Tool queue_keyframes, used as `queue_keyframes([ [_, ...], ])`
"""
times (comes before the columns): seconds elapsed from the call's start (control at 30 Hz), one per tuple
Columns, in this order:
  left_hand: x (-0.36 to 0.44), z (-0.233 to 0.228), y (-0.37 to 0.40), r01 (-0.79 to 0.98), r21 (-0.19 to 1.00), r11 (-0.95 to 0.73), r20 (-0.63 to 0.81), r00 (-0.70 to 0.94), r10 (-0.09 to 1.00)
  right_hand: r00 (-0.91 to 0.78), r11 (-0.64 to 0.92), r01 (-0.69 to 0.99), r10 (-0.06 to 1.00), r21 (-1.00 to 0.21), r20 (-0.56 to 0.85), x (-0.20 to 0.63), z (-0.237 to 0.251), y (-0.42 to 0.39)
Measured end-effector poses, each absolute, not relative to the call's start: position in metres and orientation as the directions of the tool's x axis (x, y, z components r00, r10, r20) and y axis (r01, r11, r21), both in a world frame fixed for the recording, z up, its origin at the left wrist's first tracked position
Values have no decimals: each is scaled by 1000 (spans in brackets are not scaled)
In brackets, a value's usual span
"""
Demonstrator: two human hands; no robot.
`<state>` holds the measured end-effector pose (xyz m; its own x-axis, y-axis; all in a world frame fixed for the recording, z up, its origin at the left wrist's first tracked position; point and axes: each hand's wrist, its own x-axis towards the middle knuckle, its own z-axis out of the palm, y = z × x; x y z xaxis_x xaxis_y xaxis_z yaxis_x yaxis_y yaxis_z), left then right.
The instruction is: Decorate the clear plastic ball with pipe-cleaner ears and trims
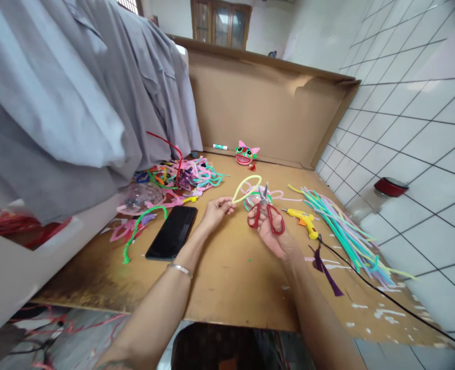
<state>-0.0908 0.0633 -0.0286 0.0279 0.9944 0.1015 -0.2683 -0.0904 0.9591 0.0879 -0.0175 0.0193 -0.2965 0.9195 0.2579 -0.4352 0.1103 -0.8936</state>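
Scissors, red-handled, gripped in right hand, fingers through loops, blades nearly closed. Left hand pinches yellow loop at its end, mid-table. Phone lies near left edge.

Our left hand pinches a yellow pipe-cleaner loop at its fingertips — our right hand grips red scissors (blades up), just beside the loop.
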Motion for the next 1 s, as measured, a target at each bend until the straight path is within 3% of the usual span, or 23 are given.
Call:
queue_keyframes([
  [0.33,-84,-32,59,-195,976,-97,124,130,984,-247,38,-460,954,-887,169,95,8,-13],
  [0.6,-84,-36,58,-91,988,-127,145,228,963,-114,136,-477,970,-869,214,102,15,-11],
  [0.87,-77,-40,51,124,918,-377,318,342,884,-53,117,-674,977,-729,206,100,18,-10],
  [1.0,-74,-40,50,169,871,-461,372,388,844,5,159,-692,976,-704,216,99,16,-11],
])
